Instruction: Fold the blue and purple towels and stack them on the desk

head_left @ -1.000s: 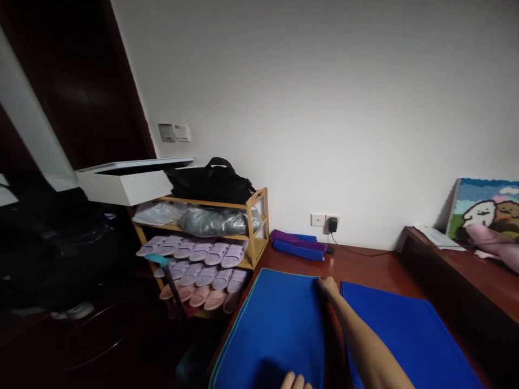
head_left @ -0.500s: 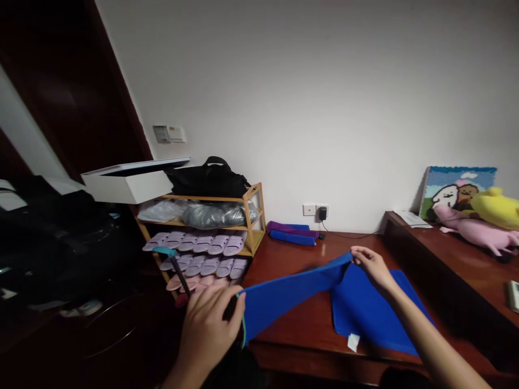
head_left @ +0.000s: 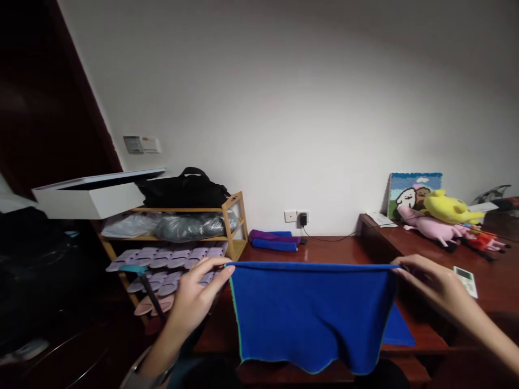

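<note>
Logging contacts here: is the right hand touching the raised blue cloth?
Touching: the head view shows the right hand pinching the raised blue cloth at its upper corner.

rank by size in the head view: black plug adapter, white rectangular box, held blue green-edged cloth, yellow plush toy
1. Held blue cloth
2. White box
3. Yellow plush toy
4. Black adapter

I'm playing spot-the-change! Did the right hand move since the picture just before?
Yes. The right hand has moved to the right, farther from the black plug.
</note>
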A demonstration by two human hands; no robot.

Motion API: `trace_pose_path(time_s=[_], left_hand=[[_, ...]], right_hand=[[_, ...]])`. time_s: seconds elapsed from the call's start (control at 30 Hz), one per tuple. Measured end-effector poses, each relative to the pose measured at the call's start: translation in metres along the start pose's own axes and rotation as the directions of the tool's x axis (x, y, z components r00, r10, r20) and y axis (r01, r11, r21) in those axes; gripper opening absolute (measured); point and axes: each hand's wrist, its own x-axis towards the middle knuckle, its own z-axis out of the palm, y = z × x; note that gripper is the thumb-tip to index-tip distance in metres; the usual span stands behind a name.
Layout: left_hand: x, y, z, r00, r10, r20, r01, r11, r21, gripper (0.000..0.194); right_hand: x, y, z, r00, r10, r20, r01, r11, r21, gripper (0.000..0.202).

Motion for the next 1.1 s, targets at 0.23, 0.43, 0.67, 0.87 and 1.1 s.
trace_pose_path(time_s=[0.23,0.43,0.67,0.87,1.1], left_hand=[[0.007,0.023,0.011,0.983,-0.045,0.178,0.083,0.974,-0.21,0.027],[0.017,0.034,0.042,0.954,-0.035,0.297,0.118,0.956,-0.267,0.027],[0.046,0.008,0.143,0.853,-0.078,0.517,0.246,0.932,-0.267,0.025],[0.101,0.0,0.212,0.886,-0.135,0.443,0.295,0.902,-0.316,0.028],[0.093,0.001,0.234,0.952,-0.086,0.294,0.197,0.907,-0.372,0.032]], right_hand=[[-0.041,0.042,-0.072,0.994,-0.082,0.066,0.091,0.984,-0.154,0.04],[-0.06,0.083,-0.108,0.988,-0.02,0.156,0.046,0.985,-0.166,0.036],[-0.009,0.102,-0.068,0.837,0.312,0.45,-0.308,0.948,-0.085,0.049],[0.064,0.153,-0.046,0.919,0.229,0.32,-0.201,0.973,-0.117,0.046],[0.069,0.164,-0.046,0.998,0.025,-0.061,-0.041,0.959,-0.282,0.036]])
